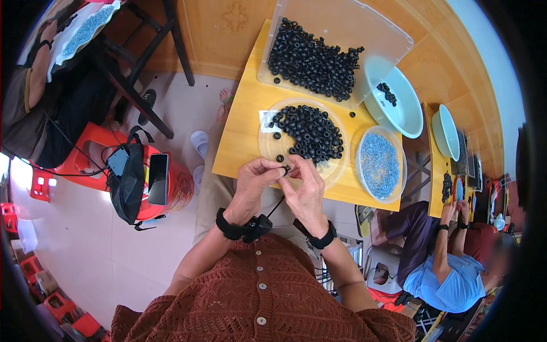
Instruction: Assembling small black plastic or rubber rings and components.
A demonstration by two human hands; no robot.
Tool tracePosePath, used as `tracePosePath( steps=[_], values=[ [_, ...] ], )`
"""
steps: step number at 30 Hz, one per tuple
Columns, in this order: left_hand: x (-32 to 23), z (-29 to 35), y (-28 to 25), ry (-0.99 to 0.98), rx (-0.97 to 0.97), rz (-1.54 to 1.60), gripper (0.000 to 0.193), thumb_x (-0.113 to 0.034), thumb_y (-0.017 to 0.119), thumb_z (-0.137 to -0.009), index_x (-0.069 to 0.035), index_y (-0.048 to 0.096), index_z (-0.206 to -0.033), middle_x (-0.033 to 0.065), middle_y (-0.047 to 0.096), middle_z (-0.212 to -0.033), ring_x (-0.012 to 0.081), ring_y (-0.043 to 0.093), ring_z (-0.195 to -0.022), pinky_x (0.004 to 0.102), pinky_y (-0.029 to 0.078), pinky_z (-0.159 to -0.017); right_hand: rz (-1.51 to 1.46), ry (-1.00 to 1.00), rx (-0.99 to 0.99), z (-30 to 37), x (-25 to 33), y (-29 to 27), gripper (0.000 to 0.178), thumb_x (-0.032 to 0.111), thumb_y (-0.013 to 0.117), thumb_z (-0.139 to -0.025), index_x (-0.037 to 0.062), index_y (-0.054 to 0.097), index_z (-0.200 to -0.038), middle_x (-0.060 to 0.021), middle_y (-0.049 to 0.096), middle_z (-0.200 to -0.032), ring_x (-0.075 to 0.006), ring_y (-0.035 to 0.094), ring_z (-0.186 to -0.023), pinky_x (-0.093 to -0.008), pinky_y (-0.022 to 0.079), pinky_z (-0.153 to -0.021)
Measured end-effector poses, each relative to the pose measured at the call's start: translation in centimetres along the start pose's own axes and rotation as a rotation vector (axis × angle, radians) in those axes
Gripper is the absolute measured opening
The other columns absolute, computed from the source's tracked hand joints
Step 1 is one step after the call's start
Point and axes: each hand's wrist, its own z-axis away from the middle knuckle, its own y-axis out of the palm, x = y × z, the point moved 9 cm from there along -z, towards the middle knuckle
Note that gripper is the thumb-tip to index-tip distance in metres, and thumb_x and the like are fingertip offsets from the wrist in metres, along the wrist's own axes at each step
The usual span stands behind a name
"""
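In front of my chest, both hands meet over the near edge of a round clear tray (264, 135). A small black ring-shaped part (286, 170) sits between their fingertips. My left hand (254, 181) is closed in a pinch on its left side. My right hand (305, 191) has thumb and forefinger curled against the same part; anything smaller in those fingers is too fine to make out. Just beyond the fingers lies a pile of black ring-shaped parts (313, 134) in the tray, with one loose ring (280, 158) close to my left fingertips.
Behind the tray stands a clear plastic box (387, 37) of black rings. To the right are a pale blue basin (405, 117) and a bowl of tiny bluish clear pieces (379, 165). A phone (158, 179) rests on a red stool at left. Other people sit on both sides.
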Motion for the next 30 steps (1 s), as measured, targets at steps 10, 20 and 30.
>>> tracePosePath(
  steps=[10, 20, 30],
  values=[
    [0.2, 0.6, 0.3, -0.068, 0.039, -0.064, 0.017, -0.006, 0.059, -0.083, 0.003, 0.062, -0.097, 0.0087, 0.064, -0.092, 0.0122, 0.061, -0.08, 0.025, 0.051, -0.072, 0.379, -0.2, 0.135, 0.4, 1.4, 0.7, 0.031, 0.004, 0.063, -0.071, -0.0032, 0.056, -0.101, -0.0128, 0.052, -0.083, -0.0298, 0.055, -0.075, -0.0369, 0.048, -0.062],
    [0.8, 0.8, 0.1, -0.076, 0.043, -0.122, 0.017, -0.008, 0.056, -0.086, 0.004, 0.063, -0.095, 0.0093, 0.064, -0.089, 0.0131, 0.062, -0.076, 0.0256, 0.053, -0.071, 0.507, -0.252, 0.171, 1.0, 1.9, 1.4, 0.024, 0.002, 0.057, -0.074, -0.0079, 0.055, -0.095, -0.0122, 0.051, -0.08, -0.0271, 0.055, -0.073, -0.0354, 0.049, -0.056],
    [-0.3, 0.8, 1.1, -0.169, 0.262, 0.075, 0.019, -0.004, 0.055, -0.086, 0.0, 0.059, -0.104, 0.0077, 0.063, -0.094, 0.0145, 0.061, -0.082, 0.0281, 0.051, -0.078, -0.284, 0.081, 0.091, 0.4, -1.2, -1.0, 0.013, 0.002, 0.063, -0.077, -0.0012, 0.066, -0.09, -0.0075, 0.054, -0.075, -0.0118, 0.054, -0.061, -0.023, 0.045, -0.053]
  ],
)
